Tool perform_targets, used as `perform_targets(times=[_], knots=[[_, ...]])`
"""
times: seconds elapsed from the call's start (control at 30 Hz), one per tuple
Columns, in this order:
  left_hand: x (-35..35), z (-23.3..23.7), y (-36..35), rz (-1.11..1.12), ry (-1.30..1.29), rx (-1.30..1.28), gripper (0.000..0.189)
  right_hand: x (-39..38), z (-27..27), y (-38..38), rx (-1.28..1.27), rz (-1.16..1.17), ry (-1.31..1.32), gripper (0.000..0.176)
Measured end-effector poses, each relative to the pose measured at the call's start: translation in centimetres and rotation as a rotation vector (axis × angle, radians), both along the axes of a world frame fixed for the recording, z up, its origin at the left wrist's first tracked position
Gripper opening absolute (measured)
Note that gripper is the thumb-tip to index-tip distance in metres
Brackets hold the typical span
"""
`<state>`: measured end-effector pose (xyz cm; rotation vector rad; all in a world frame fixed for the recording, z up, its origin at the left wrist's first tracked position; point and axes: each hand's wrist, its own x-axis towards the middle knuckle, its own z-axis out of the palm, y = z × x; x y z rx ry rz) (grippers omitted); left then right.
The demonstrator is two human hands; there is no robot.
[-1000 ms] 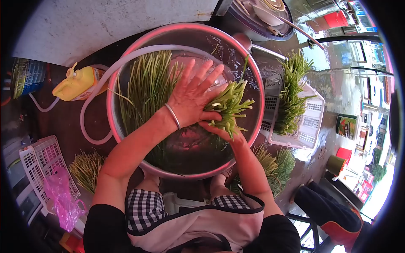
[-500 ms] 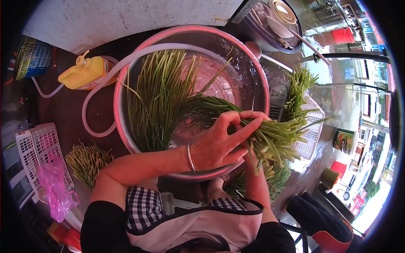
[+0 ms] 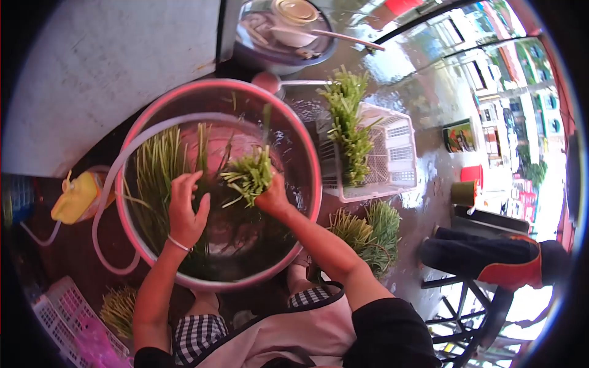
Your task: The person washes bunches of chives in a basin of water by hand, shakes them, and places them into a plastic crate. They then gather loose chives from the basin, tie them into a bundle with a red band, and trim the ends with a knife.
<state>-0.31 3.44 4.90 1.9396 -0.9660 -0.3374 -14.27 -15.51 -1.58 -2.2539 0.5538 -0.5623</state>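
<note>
A large metal basin (image 3: 313, 184) with a pinkish rim holds water. Long green stalks (image 3: 158, 168) lie in its left part. My right hand (image 3: 272, 195) is closed around a bundle of green stalks (image 3: 250, 176), cut ends up, over the basin's right half. To the left, beside the loose stalks, my left hand (image 3: 188, 211) has its fingers apart and holds nothing; a bracelet circles its wrist. A pale hose (image 3: 109, 184) curves over the basin's left rim.
A white crate (image 3: 402, 153) with green stalks (image 3: 350, 126) stands right of the basin. More bundles (image 3: 380, 236) lie below it. A yellow jug (image 3: 76, 197) is at left, a tub with bowls (image 3: 288, 58) at top. A person (image 3: 485, 254) is at right.
My left hand has let go of the bundle and moved left. My right hand has brought the bundle from the right rim back over the basin. The view has shifted to the right.
</note>
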Motion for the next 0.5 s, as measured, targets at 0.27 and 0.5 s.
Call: perform_targets(times=[0.27, 0.5], knots=[[-1.8, -0.1, 0.6, -0.042, 0.054, -0.029, 0.048, -2.7, 20.7, -6.5, 0.519, -0.149, -0.445, 0.022], [-3.4, -0.6, -0.5, -0.134, 0.122, -0.031, 0.048, -11.1, 34.0, -13.7, -0.194, -0.305, -0.772, 0.028]])
